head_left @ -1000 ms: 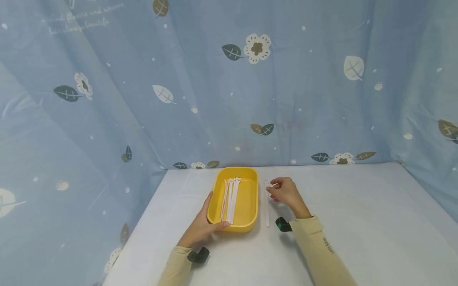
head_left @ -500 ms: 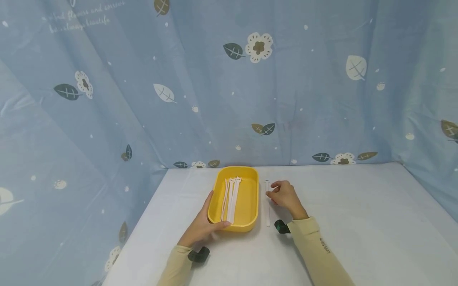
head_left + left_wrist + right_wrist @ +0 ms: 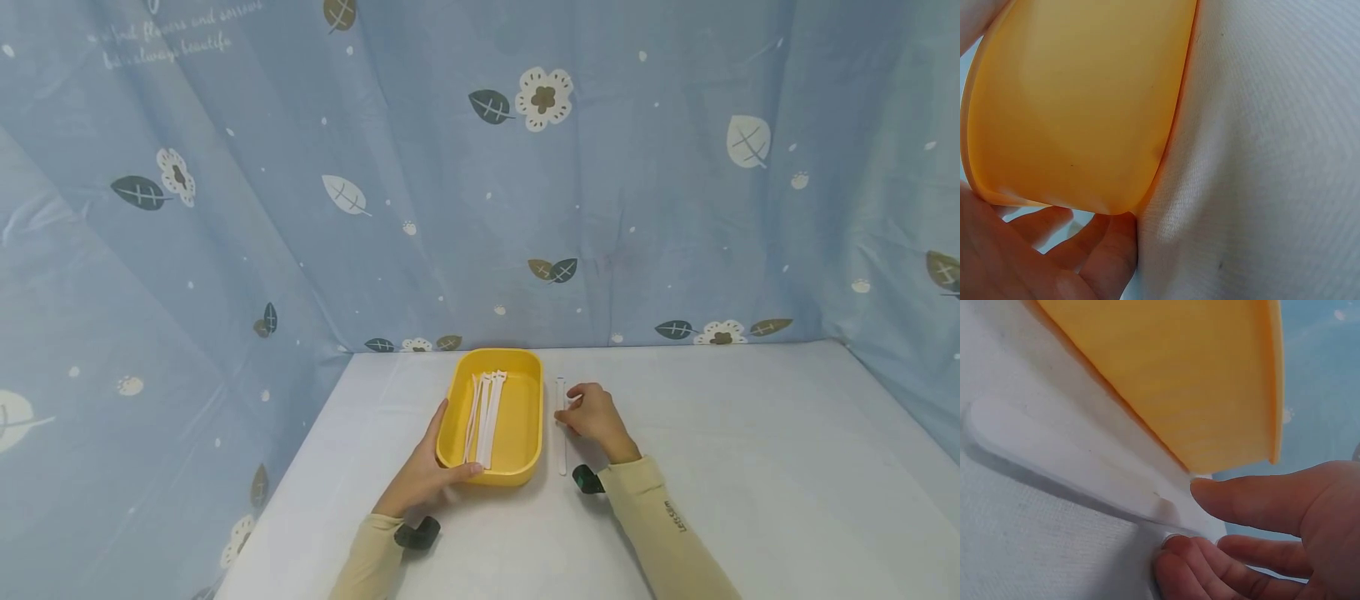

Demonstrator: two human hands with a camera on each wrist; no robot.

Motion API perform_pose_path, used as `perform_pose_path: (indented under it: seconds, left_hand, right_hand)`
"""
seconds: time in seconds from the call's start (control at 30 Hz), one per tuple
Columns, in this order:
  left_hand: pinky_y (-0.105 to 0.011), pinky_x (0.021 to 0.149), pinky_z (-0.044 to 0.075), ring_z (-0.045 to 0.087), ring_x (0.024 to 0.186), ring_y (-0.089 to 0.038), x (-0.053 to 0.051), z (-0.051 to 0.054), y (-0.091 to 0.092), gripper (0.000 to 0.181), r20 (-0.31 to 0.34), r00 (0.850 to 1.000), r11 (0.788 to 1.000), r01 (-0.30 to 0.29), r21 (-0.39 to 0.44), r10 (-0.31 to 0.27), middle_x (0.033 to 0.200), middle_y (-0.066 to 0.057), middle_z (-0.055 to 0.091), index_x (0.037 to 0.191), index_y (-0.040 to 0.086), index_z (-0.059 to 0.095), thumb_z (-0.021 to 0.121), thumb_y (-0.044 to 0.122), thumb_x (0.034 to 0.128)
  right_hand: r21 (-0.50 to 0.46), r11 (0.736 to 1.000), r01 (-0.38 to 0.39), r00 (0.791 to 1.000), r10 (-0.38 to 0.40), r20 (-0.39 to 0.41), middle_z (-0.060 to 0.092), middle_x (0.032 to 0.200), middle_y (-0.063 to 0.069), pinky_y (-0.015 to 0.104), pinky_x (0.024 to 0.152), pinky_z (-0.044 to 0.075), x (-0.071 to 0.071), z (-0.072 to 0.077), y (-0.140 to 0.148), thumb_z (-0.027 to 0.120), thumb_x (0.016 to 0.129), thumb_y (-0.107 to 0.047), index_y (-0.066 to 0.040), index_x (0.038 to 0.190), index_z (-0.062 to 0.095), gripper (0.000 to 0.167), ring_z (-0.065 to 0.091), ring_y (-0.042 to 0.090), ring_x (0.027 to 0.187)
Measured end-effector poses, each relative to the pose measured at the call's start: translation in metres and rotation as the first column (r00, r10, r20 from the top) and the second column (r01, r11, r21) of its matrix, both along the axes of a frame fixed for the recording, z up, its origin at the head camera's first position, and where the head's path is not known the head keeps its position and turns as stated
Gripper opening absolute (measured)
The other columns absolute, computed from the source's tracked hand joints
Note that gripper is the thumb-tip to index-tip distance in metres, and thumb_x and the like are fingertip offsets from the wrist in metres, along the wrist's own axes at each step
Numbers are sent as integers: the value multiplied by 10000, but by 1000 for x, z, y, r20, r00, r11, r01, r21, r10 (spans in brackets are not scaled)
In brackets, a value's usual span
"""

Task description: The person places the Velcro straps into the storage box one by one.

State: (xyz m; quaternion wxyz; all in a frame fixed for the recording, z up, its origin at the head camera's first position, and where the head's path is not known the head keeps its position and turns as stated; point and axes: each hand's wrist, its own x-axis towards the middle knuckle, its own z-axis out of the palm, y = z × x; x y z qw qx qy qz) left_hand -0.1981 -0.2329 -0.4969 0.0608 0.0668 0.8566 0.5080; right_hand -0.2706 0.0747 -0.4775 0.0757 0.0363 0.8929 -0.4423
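Note:
My left hand (image 3: 426, 468) grips the yellow plastic tray (image 3: 531, 429) at its near left corner, thumb over the front rim and fingers along the left wall. In the left wrist view, curled fingertips (image 3: 1110, 250) touch the tray's wall (image 3: 1085, 112). Several thin white straps (image 3: 491, 421) with wider heads lie lengthwise inside the tray. Another flat white strap (image 3: 562, 454) lies on the table right of the tray. Over its middle is my right hand (image 3: 600, 421). The right wrist view shows thumb and bent fingers on either side of this strap (image 3: 1072, 456), a gap between them.
The white-covered table (image 3: 750, 450) extends to the right and in front of the tray. A blue curtain (image 3: 450, 208) with leaves and flowers hangs behind and on the left. Dark wrist cameras (image 3: 417, 534) sit near both cuffs.
My right hand has moved slightly down along the loose strap towards its middle. The left hand, the tray and the straps have stayed in place.

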Motion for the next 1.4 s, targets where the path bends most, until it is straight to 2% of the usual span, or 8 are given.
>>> perform_pose_path:
  seconds: [0.3,0.63,0.97,1.2,1.4]
  left_hand:
    - [-620,1279,215,269,1587,-280,0,0,0,1275,-1,1000,1000,-1,5,1,1750,45,162,1679,305,47,913,451,754]
    - [-626,1276,220,273,1585,-286,1,1,1,1272,12,1000,1000,-3,7,3,1751,37,165,1677,316,45,913,436,756]
    - [-615,1282,211,264,1590,-276,0,1,1,1264,14,1000,1000,-6,2,6,1750,52,159,1677,316,42,909,433,764]
    - [-599,1286,219,291,1577,-256,0,0,1,1258,20,1000,1000,-2,10,2,1745,68,176,1669,360,36,908,433,766]
    - [-604,1286,208,251,1594,-277,0,0,2,1255,16,1000,1000,-1,4,1,1753,43,150,1675,331,34,903,424,775]
  right_hand:
    - [23,999,-22,998,23,-54,713,947,167,287,634,562,4,-1,-3,809,850,-117,94,1308,595,547,646,200,718]
    - [61,997,-38,994,44,-98,714,918,158,352,711,575,5,-3,-5,830,793,-96,107,1264,621,554,646,220,770]
    - [80,996,-23,997,30,-77,672,890,132,307,671,519,5,-2,-7,813,788,-40,94,1308,601,577,596,224,753]
    - [97,995,-36,993,46,-106,695,895,161,330,657,550,5,-2,-5,794,782,-21,128,1303,585,581,624,226,738]
    - [86,996,-33,996,40,-85,715,885,160,328,655,564,4,-3,-5,796,788,-17,122,1314,583,584,649,220,733]
